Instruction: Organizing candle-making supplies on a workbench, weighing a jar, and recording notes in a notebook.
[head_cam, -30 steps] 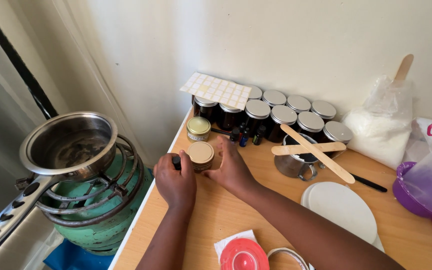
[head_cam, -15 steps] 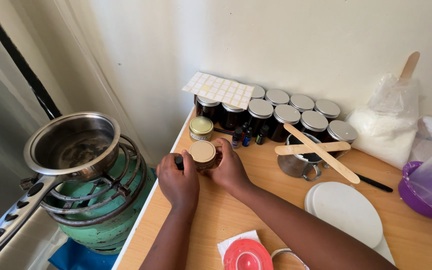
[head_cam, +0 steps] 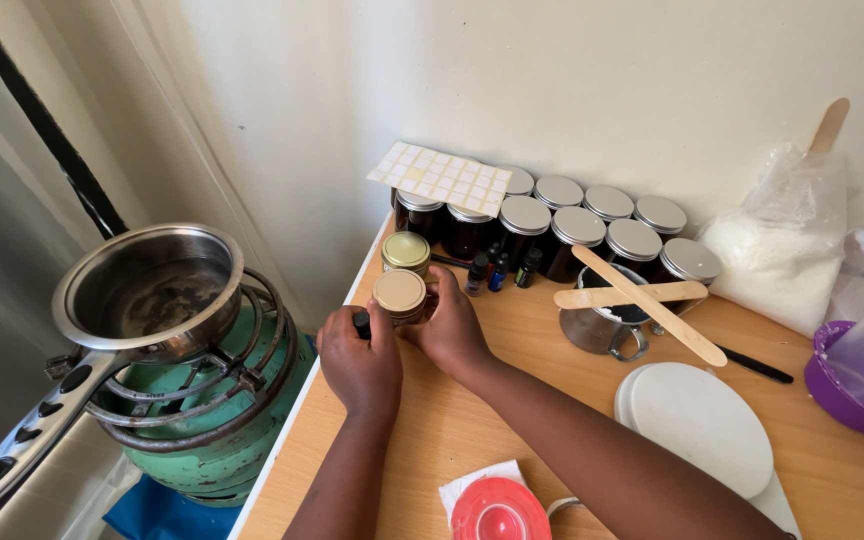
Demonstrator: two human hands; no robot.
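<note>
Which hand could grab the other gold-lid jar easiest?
Probably the right hand: it sits closer to the second gold-lidded jar behind. The left hand also pinches a small dark bottle.

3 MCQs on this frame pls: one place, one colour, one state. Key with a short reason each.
1. Where does the steel saucepan sit?
A. on the green gas cylinder's burner ring
B. on the wooden table
C. on the white round plate

2. What colour is the lid of the small jar between the hands?
A. red
B. gold
C. black

3. How do the two flat wooden sticks lie?
A. standing upright in a jar
B. crossed over the small metal cup
C. side by side on the plate

Key: A, the saucepan rests on the burner ring of the green gas cylinder beside the wooden table; B, the lid shows gold between the left hand and right hand; C is wrong, so B, the sticks cross over the small metal cup.
</note>
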